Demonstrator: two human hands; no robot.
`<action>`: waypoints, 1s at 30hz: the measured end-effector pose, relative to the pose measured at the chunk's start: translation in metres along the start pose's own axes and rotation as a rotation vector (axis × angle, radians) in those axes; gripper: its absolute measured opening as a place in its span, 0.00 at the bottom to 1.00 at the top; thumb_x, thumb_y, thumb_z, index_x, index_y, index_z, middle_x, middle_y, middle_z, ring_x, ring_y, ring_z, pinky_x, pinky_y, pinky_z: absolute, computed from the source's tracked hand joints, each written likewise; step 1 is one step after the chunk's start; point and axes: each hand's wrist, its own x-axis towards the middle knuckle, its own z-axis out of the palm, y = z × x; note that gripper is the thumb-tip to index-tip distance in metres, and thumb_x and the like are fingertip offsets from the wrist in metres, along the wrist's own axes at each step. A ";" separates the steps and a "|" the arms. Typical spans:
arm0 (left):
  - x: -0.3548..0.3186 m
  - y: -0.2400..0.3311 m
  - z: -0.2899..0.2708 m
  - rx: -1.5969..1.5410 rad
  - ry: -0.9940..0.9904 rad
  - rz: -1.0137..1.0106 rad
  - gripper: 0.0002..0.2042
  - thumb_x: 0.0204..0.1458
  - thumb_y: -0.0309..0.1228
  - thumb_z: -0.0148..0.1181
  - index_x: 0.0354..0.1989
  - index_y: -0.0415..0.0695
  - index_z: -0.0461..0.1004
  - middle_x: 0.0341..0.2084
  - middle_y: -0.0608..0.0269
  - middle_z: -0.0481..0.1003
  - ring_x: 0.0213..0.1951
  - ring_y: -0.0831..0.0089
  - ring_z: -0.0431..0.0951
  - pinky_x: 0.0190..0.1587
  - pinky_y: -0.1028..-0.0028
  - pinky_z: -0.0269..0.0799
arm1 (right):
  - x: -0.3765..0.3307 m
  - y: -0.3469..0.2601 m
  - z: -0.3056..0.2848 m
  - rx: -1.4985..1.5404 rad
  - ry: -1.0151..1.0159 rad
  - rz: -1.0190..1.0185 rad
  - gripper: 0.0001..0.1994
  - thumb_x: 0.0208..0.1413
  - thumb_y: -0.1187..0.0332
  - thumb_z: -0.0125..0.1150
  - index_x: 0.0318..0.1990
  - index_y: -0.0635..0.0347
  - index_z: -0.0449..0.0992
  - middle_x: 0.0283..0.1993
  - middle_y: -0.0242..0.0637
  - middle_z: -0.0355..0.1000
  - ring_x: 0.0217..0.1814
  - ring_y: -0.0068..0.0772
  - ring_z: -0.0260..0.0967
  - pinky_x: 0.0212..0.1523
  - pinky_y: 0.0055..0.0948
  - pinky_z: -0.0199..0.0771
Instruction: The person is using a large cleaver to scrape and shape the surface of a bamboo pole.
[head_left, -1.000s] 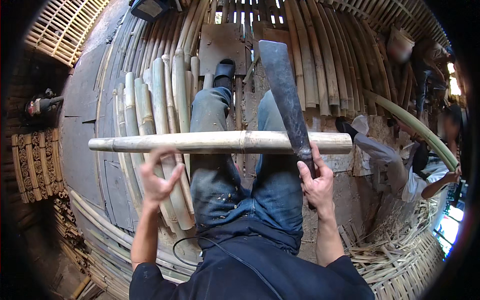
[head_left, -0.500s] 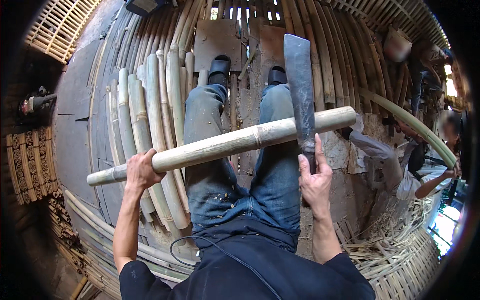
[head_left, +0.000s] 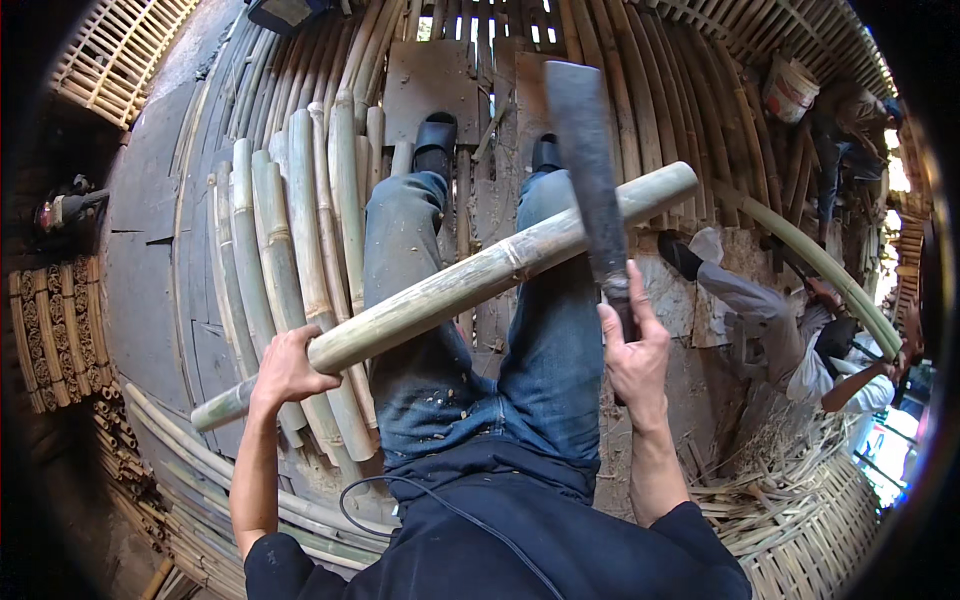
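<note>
One bamboo pole [head_left: 450,290], almost level a second ago, now slants across the jeans [head_left: 430,400] from eight o'clock up to two! The left hand [head_left: 295,368], open then, has its fingers wrapped around the pole's lower part. The right hand [head_left: 640,365] keeps its fingers closed on the big knife [head_left: 588,150], tip toward twelve, crossing above the pole; contact, cannot tell. That left-hand hold seems to give control of the pole's angle.

A bamboo pole [head_left: 440,298] slants across both legs [head_left: 405,240], beneath a machete [head_left: 585,160] near its right end. Bamboo lengths [head_left: 309,230] lie left of the legs on the plank floor [head_left: 140,275], stick bundles [head_left: 62,330] beside its left edge.
</note>
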 end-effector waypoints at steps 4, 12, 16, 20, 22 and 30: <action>-0.008 0.001 -0.006 -0.217 -0.116 0.027 0.31 0.28 0.43 0.81 0.40 0.32 0.82 0.34 0.38 0.82 0.43 0.44 0.86 0.50 0.57 0.79 | -0.001 0.013 -0.014 0.050 0.006 0.040 0.33 0.72 0.73 0.65 0.81 0.55 0.63 0.53 0.32 0.82 0.46 0.18 0.73 0.51 0.22 0.75; -0.008 0.000 0.014 -0.110 0.134 0.149 0.31 0.32 0.39 0.76 0.47 0.32 0.81 0.33 0.40 0.82 0.39 0.49 0.87 0.47 0.58 0.81 | -0.022 0.018 0.011 0.418 -0.055 0.205 0.34 0.71 0.70 0.67 0.82 0.56 0.61 0.38 0.32 0.81 0.28 0.16 0.73 0.31 0.20 0.75; -0.012 0.008 -0.026 -0.452 0.203 -0.019 0.28 0.36 0.36 0.81 0.47 0.31 0.84 0.35 0.55 0.85 0.39 0.69 0.84 0.46 0.66 0.80 | -0.022 0.019 0.012 0.568 0.012 0.215 0.35 0.71 0.71 0.66 0.83 0.54 0.59 0.25 0.23 0.70 0.16 0.13 0.62 0.16 0.21 0.63; -0.013 -0.031 -0.065 -0.461 0.606 -0.071 0.22 0.42 0.35 0.81 0.43 0.33 0.83 0.33 0.57 0.85 0.34 0.73 0.82 0.41 0.69 0.79 | -0.023 0.037 -0.002 0.569 0.035 0.147 0.35 0.73 0.71 0.64 0.83 0.55 0.58 0.28 0.24 0.74 0.18 0.12 0.63 0.17 0.20 0.64; -0.012 -0.066 -0.089 -0.510 1.030 0.127 0.19 0.48 0.37 0.80 0.40 0.34 0.83 0.31 0.57 0.84 0.33 0.72 0.83 0.39 0.70 0.78 | -0.023 0.037 -0.005 0.602 0.039 0.144 0.34 0.73 0.71 0.63 0.83 0.55 0.58 0.30 0.24 0.76 0.18 0.11 0.62 0.18 0.20 0.65; -0.002 -0.009 -0.244 -0.800 2.088 0.410 0.38 0.56 0.41 0.77 0.63 0.21 0.66 0.57 0.40 0.79 0.49 0.57 0.86 0.56 0.57 0.87 | -0.045 0.045 -0.002 0.531 0.010 0.271 0.34 0.73 0.72 0.63 0.83 0.54 0.58 0.25 0.26 0.69 0.15 0.13 0.62 0.14 0.21 0.64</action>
